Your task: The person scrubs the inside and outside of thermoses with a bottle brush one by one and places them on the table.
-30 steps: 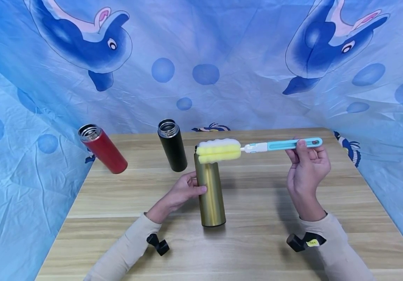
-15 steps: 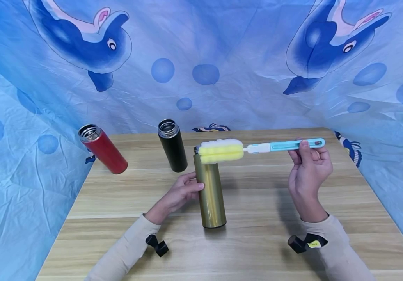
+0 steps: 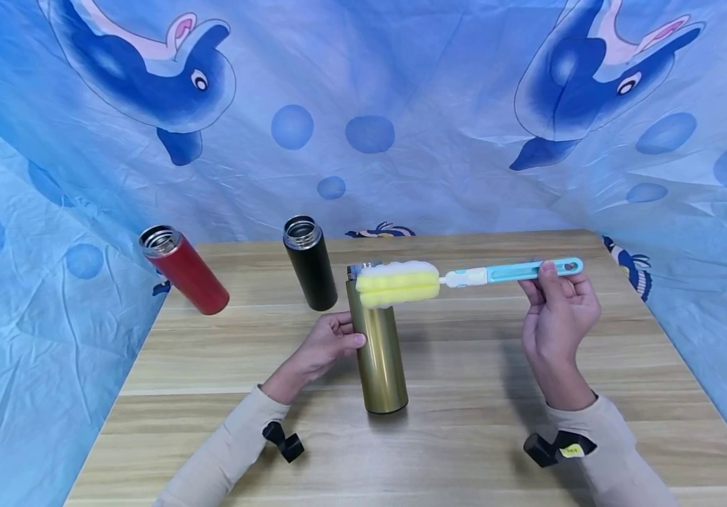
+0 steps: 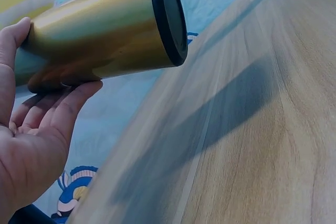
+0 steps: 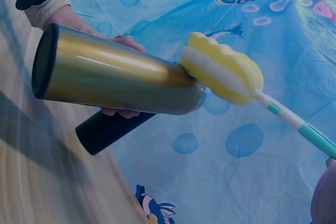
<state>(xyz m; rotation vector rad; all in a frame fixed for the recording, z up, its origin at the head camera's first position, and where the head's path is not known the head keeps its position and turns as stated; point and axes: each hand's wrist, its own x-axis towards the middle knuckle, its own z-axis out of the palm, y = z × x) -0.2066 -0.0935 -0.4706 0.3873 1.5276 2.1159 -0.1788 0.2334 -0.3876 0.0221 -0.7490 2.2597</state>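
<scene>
A gold thermos bottle (image 3: 381, 362) is held off the table by my left hand (image 3: 321, 346), thumb on its near side and fingers round behind. The left wrist view shows its dark base (image 4: 170, 19) raised over the wood. My right hand (image 3: 559, 313) pinches the turquoise handle (image 3: 515, 271) of a bottle brush. The brush's yellow and white sponge head (image 3: 397, 285) lies across the bottle's upper end in the head view, covering part of the mouth. In the right wrist view the sponge (image 5: 226, 69) is at the bottle's neck, outside it; whether they touch I cannot tell.
A black thermos bottle (image 3: 314, 274) without a lid stands behind my left hand. Farther left is a lidless red thermos bottle (image 3: 192, 278). Both are on the wooden table (image 3: 243, 366). A blue cloth with dolphins (image 3: 426, 183) hangs behind and at the sides.
The brush head has dropped slightly, showing more of the gold bottle's metal neck. My right hand has shifted a little right and toward me. The left hand keeps its hold, nearly unmoved.
</scene>
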